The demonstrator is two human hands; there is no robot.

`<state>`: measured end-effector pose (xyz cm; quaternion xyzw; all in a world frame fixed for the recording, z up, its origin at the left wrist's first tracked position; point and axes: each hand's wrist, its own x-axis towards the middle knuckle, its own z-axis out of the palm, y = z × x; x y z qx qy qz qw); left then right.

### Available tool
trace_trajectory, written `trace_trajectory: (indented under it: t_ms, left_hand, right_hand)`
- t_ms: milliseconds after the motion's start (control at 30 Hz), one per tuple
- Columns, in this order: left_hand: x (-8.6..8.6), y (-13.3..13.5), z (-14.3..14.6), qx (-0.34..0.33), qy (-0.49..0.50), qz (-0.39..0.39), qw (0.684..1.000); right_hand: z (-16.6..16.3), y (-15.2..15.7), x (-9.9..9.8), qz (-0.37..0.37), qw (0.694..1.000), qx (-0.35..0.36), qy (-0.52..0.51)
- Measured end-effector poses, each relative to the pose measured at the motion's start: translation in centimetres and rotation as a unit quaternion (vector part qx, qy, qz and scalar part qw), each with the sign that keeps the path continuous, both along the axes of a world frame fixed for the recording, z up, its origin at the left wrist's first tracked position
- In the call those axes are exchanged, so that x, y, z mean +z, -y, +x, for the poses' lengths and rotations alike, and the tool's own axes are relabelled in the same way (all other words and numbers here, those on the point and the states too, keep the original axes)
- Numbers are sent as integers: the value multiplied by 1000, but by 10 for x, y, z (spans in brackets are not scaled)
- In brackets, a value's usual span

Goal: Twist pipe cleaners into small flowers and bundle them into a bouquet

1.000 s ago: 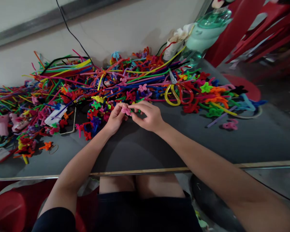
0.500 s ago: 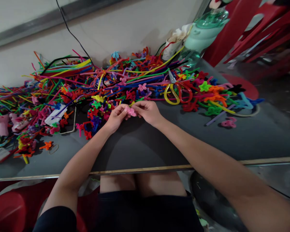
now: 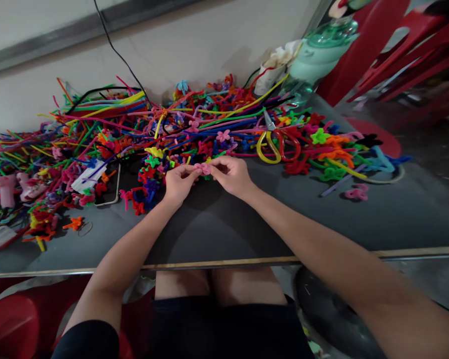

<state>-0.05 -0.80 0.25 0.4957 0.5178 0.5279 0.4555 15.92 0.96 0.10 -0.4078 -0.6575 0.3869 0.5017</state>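
Between my two hands a small pink pipe-cleaner flower (image 3: 202,169) is held above the dark table (image 3: 217,229). My left hand (image 3: 181,183) pinches its left side with thumb and fingers. On the other side my right hand (image 3: 232,174) has its fingertips closed on the flower's right edge. Just beyond my hands lies a heap of coloured pipe cleaners (image 3: 134,119) and bent flower shapes. Scissors (image 3: 275,142) with yellow and red handles rest on the heap to the right. Another pink pipe-cleaner shape (image 3: 356,192) lies by itself farther right.
A green water bottle (image 3: 314,60) and a white cup (image 3: 267,77) stuffed with tissue stand at the back right. To the left are a phone-like frame (image 3: 115,189), a pink tool (image 3: 5,189) and an orange flower (image 3: 74,223). Red chairs (image 3: 381,55) stand beyond the right end.
The pink flower has turned in my fingers, and its looped petals now face me more. My left hand has shifted slightly right. The whole view has drifted a little.
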Motion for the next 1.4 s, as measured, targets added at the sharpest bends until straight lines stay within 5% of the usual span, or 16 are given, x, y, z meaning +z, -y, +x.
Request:
trace_trajectory:
  t_ms: [133,333,467,600,733,867,1033,1133,1267,1400]
  left_hand:
    - [2,3,3,23,13,0,1000]
    - [-2,4,7,-63,44,-5,997]
    - [-4,2,4,-64,21,20,998]
    - [-1,0,0,-56,34,14,998]
    - [7,6,-1,-126,93,11,988]
    - [14,17,5,-210,124,-18,970]
    - [16,21,6,-240,135,-47,960]
    - [18,18,0,-337,161,-108,921]
    - [26,18,-3,-488,197,-254,812]
    - [33,26,5,-512,252,-317,758]
  right_hand:
    - [-2,3,2,15,1000,-20,2]
    - [1,5,2,26,999,-43,0]
    - [3,4,5,51,998,-35,33]
    - [5,-2,7,-59,995,75,-27]
    - [8,-10,5,-168,956,213,-115]
    - [11,-14,1,-204,908,338,-140]
    - [14,-20,-3,-214,888,384,-131]
    - [16,-23,-2,-229,880,404,-93]
    - [18,-21,7,-235,870,433,-22]
    - [21,-18,15,-236,856,460,23]
